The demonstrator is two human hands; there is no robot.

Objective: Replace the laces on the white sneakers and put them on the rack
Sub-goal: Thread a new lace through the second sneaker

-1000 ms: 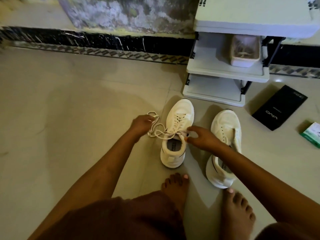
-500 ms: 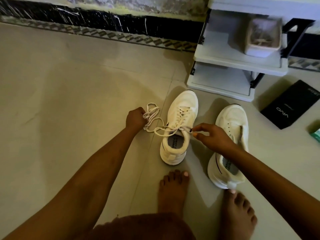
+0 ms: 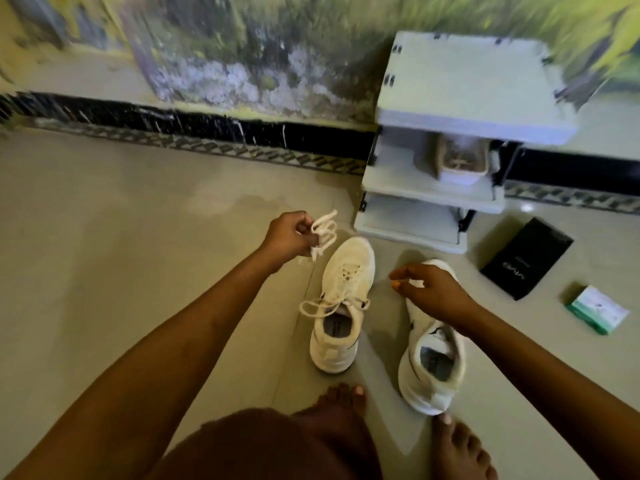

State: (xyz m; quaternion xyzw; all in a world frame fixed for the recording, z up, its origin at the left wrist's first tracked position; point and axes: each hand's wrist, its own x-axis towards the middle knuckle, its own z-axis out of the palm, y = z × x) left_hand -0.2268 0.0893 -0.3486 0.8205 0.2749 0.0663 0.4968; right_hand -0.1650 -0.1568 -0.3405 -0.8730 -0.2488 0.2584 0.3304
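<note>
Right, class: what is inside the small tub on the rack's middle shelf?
Inside the tub on the rack, a pale, tangled heap shows, possibly laces; the picture is too blurred to be sure. The top shelf overhangs the tub's back, hiding what lies there and beneath the heap.

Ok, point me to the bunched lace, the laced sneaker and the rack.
bunched lace [image 3: 323, 233], head view, on the loops beside the left hand's [image 3: 289, 235] fingers
laced sneaker [image 3: 356, 254], head view, on its toe
rack [image 3: 471, 84], head view, on its top shelf
</note>
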